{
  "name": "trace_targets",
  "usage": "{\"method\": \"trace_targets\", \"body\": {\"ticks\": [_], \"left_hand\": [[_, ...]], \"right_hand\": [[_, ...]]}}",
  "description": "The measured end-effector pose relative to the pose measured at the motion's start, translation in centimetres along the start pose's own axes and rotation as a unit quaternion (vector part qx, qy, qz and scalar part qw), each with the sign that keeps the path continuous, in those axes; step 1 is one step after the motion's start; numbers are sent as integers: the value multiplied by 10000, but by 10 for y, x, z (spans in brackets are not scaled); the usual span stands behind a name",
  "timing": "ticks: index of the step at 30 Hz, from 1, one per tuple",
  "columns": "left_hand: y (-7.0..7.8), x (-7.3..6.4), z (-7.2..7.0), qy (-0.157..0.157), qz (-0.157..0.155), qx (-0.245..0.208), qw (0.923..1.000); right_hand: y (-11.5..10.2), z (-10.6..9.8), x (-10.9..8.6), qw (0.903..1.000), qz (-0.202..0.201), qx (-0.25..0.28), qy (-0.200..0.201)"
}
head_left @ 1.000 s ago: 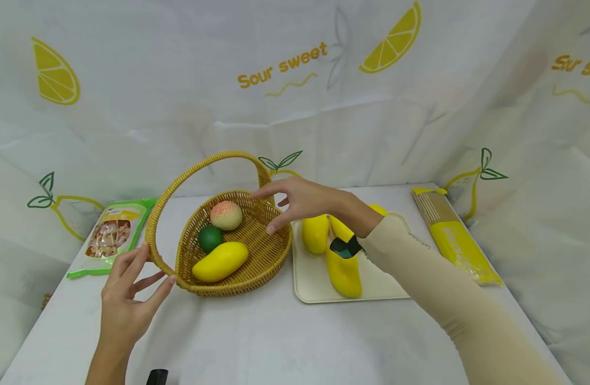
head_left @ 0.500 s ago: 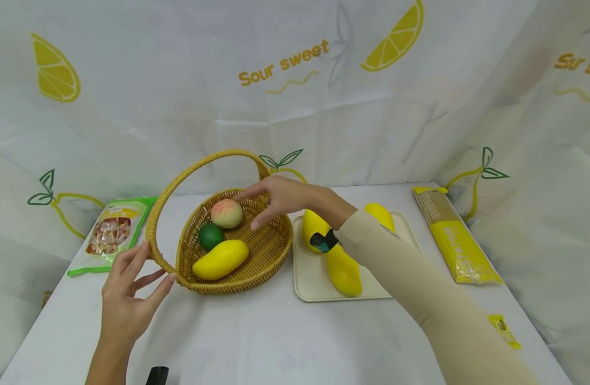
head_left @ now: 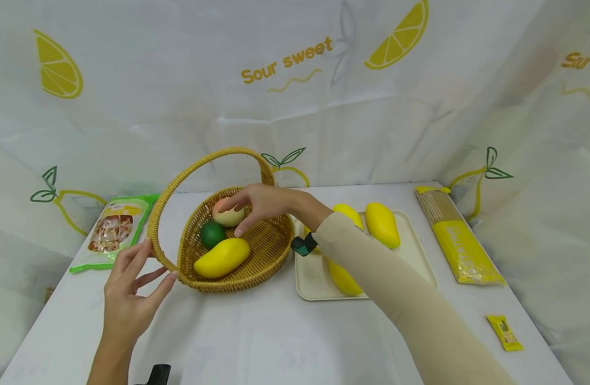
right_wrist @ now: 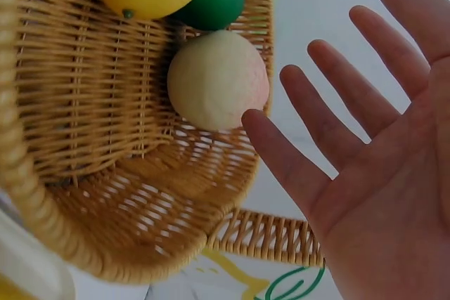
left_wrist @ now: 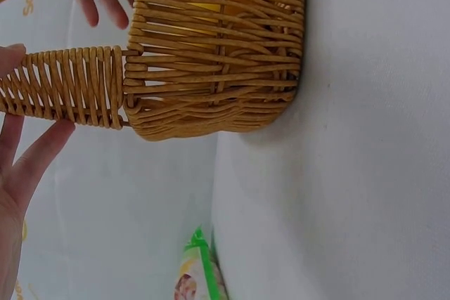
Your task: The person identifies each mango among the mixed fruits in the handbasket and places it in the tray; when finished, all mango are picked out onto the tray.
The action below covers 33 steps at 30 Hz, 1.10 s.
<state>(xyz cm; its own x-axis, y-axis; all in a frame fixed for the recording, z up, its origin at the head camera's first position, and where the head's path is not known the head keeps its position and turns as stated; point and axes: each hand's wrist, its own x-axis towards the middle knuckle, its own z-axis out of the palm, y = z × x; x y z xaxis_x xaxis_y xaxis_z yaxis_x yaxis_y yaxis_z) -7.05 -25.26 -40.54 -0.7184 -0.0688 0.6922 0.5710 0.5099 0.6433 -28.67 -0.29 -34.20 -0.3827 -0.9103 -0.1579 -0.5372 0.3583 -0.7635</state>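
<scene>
A wicker basket [head_left: 261, 279] with a tall arched handle [head_left: 176, 184] stands on the white table. Inside lie a pink-and-cream peach [head_left: 229, 219], a green round fruit [head_left: 212, 235] and a yellow mango [head_left: 222, 258]. At the handle's near left base, my left hand [head_left: 128, 299] pinches the wicker; the left wrist view has its fingers on both sides of the handle [left_wrist: 74, 86]. Over the basket my right hand [head_left: 266, 206] hovers above the peach, fingers spread in the right wrist view, where the peach [right_wrist: 214, 82] lies beside a fingertip. Contact there cannot be told.
A cream tray [head_left: 422, 267] with several yellow mangoes [head_left: 382, 224] stands right of the basket, partly behind my right sleeve. Further right lie a yellow noodle pack [head_left: 460, 235] and a small yellow packet [head_left: 504, 332]. A green-edged bag [head_left: 113, 230] lies left of the basket.
My right hand has moved left across the basket to the peach and now partly covers it. The left hand keeps its place at the handle.
</scene>
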Motion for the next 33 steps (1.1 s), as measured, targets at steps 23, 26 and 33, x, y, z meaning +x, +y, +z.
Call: {"method": "trace_targets", "body": {"ticks": [23,26,33], "left_hand": [[-1,1,1,-6,-1,69,10000],[-1,1,2,-3,-11,67,10000],[2,1,1,17,-53,58,10000]], "right_hand": [[-8,22,32,9947,427,-245,-905],[-7,24,33,9938,495,-287,-953],[-9,28,39,9910,687,-416,-1070]]}}
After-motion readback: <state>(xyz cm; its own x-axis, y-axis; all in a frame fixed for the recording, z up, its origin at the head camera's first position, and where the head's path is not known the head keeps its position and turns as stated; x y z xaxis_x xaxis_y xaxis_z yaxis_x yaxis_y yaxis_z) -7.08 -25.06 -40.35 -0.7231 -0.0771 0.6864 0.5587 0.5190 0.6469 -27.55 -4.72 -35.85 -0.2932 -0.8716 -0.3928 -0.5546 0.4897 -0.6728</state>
